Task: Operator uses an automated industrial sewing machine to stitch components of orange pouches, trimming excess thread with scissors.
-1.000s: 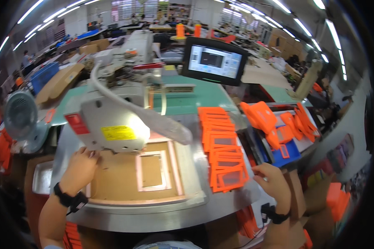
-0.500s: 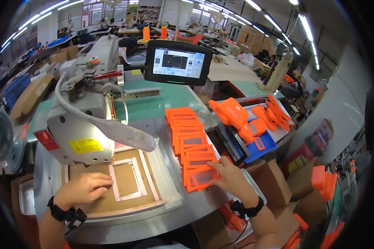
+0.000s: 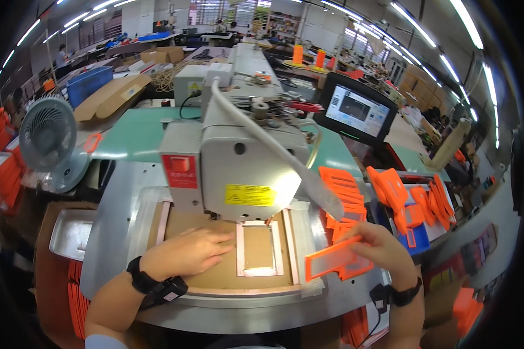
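My left hand (image 3: 195, 253) lies on the brown board (image 3: 183, 276) of the jig, fingers stretched out toward a small pale rectangular frame (image 3: 277, 250) under the head of a grey sewing machine (image 3: 241, 163). My right hand (image 3: 377, 245) grips an orange-bordered translucent panel (image 3: 326, 262) at its right end, tilted over the right edge of the jig. A row of similar orange panels (image 3: 340, 189) lies behind it on the steel table (image 3: 122, 221).
A screen (image 3: 355, 109) stands behind at the right. Orange pouches (image 3: 387, 189) and a blue tray (image 3: 418, 238) sit at the right. A fan (image 3: 48, 132), a blue crate (image 3: 90, 84) and a metal tray (image 3: 71, 232) are at the left. A distant person (image 3: 61, 57) stands at back left.
My right hand took hold of a panel from the row and moved it left toward the jig. My left hand remains on the board. The view has swung about, shifting the machine rightward.
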